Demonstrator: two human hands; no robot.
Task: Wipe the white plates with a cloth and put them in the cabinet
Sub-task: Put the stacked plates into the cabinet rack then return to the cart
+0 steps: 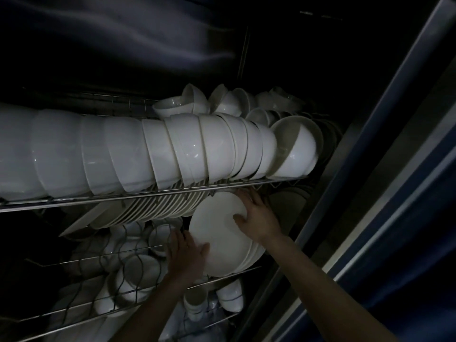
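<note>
plates: round white ceramic plates (217, 233) on edge, between your hands
left hand (186, 255): holds lower-left rim
right hand (259, 218): grips upper-right rim

Bowls (153, 154) on the rack (148, 197) above the plates (222, 233)

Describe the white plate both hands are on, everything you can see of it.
The front plate is round, plain white, glossy like glazed ceramic. It stands tilted on edge on the cabinet's middle wire rack, just under the bowl rack, with rims of more plates stacked behind it at lower right. The left hand holds its lower left edge, thumb on the face; the right hand holds its upper right edge.
</note>
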